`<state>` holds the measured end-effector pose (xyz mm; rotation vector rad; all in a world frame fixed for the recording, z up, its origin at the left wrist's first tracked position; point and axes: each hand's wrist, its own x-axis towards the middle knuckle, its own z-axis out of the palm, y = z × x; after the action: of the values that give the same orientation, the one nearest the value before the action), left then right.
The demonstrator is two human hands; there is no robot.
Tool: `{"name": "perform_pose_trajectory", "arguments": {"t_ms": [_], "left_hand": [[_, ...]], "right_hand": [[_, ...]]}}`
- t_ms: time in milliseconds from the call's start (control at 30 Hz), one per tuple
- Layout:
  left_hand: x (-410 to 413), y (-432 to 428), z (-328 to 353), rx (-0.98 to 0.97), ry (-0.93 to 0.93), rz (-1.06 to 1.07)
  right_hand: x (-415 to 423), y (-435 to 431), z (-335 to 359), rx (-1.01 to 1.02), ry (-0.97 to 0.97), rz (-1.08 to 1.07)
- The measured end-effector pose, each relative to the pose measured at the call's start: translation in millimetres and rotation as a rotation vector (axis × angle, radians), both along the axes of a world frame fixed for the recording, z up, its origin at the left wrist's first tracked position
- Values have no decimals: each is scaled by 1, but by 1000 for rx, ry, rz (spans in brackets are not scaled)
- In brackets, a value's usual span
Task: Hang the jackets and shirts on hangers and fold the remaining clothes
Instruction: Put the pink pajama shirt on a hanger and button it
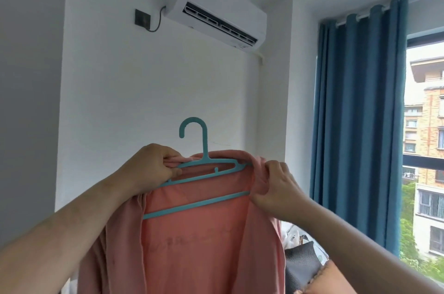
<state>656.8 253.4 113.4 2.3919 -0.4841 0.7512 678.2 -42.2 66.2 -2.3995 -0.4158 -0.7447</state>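
Note:
A salmon-pink shirt (197,241) hangs in front of me, held up at chest height, with a teal plastic hanger (204,168) inside its open neck. The hanger's hook points up, free of any rail. My left hand (151,166) grips the shirt's left shoulder together with the hanger's left arm. My right hand (276,185) pinches the shirt's right shoulder fabric over the hanger's right end. The shirt's lower part runs out of the frame.
A white wall with an air conditioner (216,8) is straight ahead. Blue curtains (355,125) and a window (425,149) stand at the right. Dark grey and pink cushions or clothes (302,262) lie low at the right behind the shirt.

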Motion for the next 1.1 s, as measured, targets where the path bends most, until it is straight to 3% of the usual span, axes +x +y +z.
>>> {"name": "perform_pose_trajectory", "arguments": {"t_ms": [100,200,367,533,700,867,1000,1100], "left_hand": [[-4,-2,0,15,19,-31],[-4,-9,-3,81,25,-16],[-8,-8,-8,87,22,-36],[-13,-6,-12,65,64,-100],[-17,3,-9,53,131,-165],[-14,7,5,192,-43,-5],[-17,0,23,408,-291,149],[-20,-7,34,474,-370,193]], "right_hand": [[-1,12,-4,-177,-252,-36],[-1,34,8,-326,-255,125],[4,56,22,-59,-126,290],[-3,61,26,66,35,396],[-11,53,27,29,147,436],[-18,45,37,-47,100,308],[-22,49,43,-258,15,201],[-21,47,44,-325,-44,129]]}}
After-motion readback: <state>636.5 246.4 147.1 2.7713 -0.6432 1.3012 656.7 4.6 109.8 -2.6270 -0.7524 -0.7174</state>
